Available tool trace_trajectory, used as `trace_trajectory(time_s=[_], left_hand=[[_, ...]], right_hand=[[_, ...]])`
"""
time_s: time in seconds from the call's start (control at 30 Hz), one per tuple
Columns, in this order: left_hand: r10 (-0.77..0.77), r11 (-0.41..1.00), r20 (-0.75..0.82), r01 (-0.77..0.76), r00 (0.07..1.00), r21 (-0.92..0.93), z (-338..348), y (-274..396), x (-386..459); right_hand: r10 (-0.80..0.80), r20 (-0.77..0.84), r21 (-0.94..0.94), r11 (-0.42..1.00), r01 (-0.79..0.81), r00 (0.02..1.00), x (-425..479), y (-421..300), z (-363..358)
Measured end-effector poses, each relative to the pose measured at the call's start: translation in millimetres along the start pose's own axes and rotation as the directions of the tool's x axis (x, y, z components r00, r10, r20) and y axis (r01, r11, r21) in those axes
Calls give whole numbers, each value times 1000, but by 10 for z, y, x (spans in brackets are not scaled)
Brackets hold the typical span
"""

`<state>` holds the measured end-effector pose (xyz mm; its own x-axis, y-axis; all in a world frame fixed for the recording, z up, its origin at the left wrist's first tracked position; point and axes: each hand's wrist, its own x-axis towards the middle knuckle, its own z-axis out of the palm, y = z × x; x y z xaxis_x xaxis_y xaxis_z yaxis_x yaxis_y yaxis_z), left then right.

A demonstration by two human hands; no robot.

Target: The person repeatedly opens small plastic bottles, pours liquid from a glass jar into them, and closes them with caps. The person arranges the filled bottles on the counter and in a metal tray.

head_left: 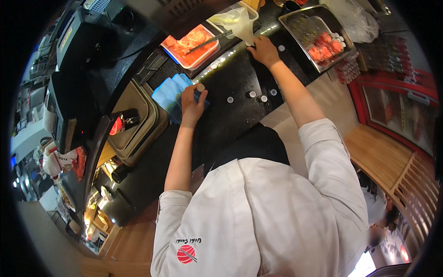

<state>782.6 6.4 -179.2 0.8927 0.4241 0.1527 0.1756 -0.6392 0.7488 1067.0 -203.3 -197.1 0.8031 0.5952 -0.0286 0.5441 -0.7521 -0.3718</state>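
My left hand [192,105] grips a small cylinder [200,87] with a pale brownish top, beside a folded blue cloth [170,90]. Over the far part of the black counter [238,78], my right hand [265,52] is at the narrow end of a translucent plastic bag [238,23]. Its fingertips are partly hidden, so I cannot tell whether they grip the bag or a small white round piece by them. Several small cups with pale tops, such as one cup [230,100], stand between my hands and nearer to me.
A plastic tub [206,57] of orange-red shredded food has metal tongs [209,42] across it. At right, a steel tray [300,52] contains several small items, some red. Brown serving trays [133,126] are stacked at left. A red-framed glass cabinet [398,100] stands at far right.
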Motion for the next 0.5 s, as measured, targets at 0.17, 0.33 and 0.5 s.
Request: trace_trajectory(time_s=[0.17, 0.33, 0.5], left_hand=[[-25, 987, 57, 16, 998, 160, 226, 26, 286], [-52, 928, 59, 26, 997, 372, 235, 295, 375], [45, 831, 160, -126, 986, 542, 462, 487, 775]], right_hand=[[-120, -52, 73, 990, 124, 991, 337, 233, 416], [-51, -308, 458, 868, 194, 950, -126, 158, -15], [240, -64, 786, 610, -99, 969, -1102, 384, -393]])
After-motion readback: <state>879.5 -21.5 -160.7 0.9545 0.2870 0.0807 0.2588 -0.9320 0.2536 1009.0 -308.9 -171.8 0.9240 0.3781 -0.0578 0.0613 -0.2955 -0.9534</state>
